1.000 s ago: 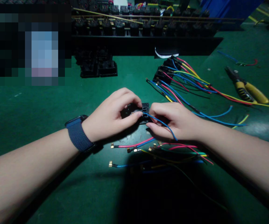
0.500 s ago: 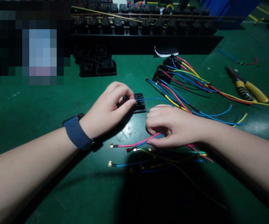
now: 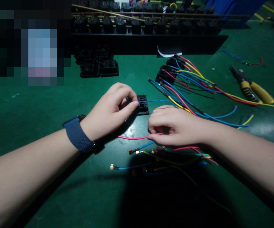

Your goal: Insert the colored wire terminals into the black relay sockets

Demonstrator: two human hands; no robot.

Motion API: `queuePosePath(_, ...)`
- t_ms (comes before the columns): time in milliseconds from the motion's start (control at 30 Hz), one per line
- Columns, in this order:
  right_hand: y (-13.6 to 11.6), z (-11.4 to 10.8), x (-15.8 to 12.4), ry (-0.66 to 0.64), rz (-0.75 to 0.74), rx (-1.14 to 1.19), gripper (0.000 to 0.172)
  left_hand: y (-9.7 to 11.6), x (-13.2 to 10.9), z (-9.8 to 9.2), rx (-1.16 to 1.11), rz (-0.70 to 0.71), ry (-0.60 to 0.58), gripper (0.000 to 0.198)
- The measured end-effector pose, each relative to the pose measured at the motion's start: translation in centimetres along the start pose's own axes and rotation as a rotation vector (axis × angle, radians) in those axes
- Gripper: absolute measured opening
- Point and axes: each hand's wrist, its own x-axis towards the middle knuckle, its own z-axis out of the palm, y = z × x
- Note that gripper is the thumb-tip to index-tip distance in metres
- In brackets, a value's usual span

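My left hand [image 3: 119, 103], wearing a dark blue watch band, is closed around the near side of a black plastic socket [image 3: 143, 109] on the green work surface. A blue wire [image 3: 157, 100] runs right from its thumb tip, over the socket. Just right of it, my right hand [image 3: 169, 125] pinches a red wire [image 3: 132, 138] between thumb and fingers; the wire's plain end sticks out to the left. Below that hand lie loose wires with brass terminals, among them a blue wire [image 3: 127, 167]. My fingers hide part of the socket.
Wired black sockets [image 3: 166, 74] sit beyond my right hand, their wires trailing right. Yellow-handled pliers [image 3: 252, 87] lie at the right. More black sockets [image 3: 99, 68] stand at the back left, before a long black rack [image 3: 146, 44] of parts.
The red wire at my right hand has lifted off the loose wires; its left end now shows no brass terminal, where one showed before. My left hand stays at the socket.
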Motion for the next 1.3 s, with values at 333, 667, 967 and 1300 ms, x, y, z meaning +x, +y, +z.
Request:
queuePosePath(333,0.07,0.00,0.04,0.012,-0.012,0.016,0.011,-0.09,-0.06,0.05,-0.019,0.016,-0.021,0.015)
queuePosePath(667,0.26,0.16,-0.02,0.027,-0.008,0.022,0.012,0.07,-0.13,-0.13,-0.007,0.015,-0.064,0.015)
queuePosePath(967,0.25,0.09,-0.08,0.023,-0.006,0.020,0.012,0.06,0.01,0.00,0.002,-0.001,-0.097,0.015)
queuePosePath(1300,0.28,0.23,-0.01,0.023,0.021,0.028,0.009,0.00,-0.08,-0.06,-0.016,0.022,-0.127,0.012)
